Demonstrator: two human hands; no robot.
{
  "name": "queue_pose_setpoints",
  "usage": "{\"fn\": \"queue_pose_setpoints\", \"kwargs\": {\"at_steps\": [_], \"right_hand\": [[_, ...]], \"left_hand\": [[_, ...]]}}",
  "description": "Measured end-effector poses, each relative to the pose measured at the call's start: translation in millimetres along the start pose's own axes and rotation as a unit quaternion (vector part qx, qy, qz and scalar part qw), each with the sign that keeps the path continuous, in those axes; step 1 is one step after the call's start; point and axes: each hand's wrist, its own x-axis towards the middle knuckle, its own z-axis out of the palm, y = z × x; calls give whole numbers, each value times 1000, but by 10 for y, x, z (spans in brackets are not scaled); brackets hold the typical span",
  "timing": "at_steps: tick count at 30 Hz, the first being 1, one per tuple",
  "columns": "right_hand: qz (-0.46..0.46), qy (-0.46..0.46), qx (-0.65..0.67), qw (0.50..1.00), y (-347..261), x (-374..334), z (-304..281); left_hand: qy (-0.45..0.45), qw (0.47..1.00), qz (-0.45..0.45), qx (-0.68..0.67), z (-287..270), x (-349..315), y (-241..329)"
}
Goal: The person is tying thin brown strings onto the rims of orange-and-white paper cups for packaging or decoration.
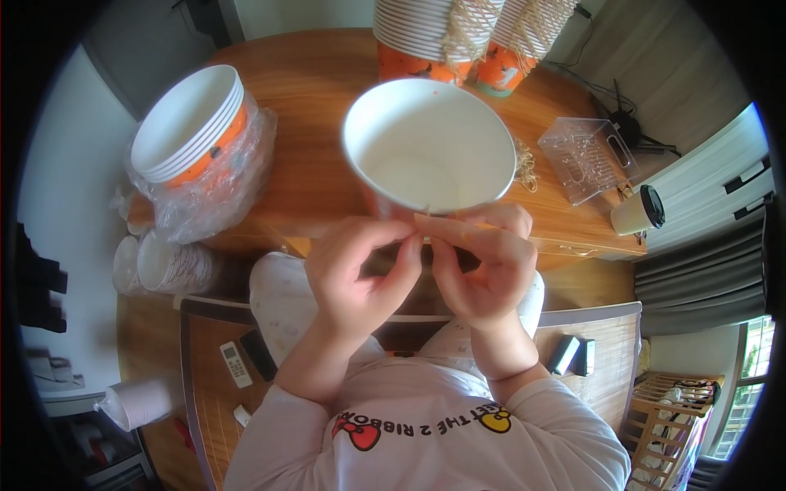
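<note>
Head: left hand beside right hand; bucket beyond.

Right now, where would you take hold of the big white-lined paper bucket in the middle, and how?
I'd grip the bucket under its rim, from left and right together: its wide round mouth faces up, so opposite sides should balance. The left hand and right hand are before its near side; a straw-coloured tangle lies by its right.

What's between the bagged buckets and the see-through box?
In the head view: a big open bucket, then a small stringy tangle beside it, toward the see-through box.
</note>
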Motion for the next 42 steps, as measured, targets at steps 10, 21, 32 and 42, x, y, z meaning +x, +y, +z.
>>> {"fn": "queue_pose_setpoints", "kwargs": {"at_steps": [10,21,32,42], "right_hand": [[17,9,64,998,55,-62,-7],[50,16,-88,995,-10,-108,-115],[278,59,343,895,50,-375,56],[328,71,355,873,142,-506,202]], "left_hand": [[-14,998,50,23,-8,12,-19],[-19,999,30,7,61,-6,-16],[-88,954,-181,-222,121,-116,-90],[-107,955,-144,-236,239,-209,-294]]}}
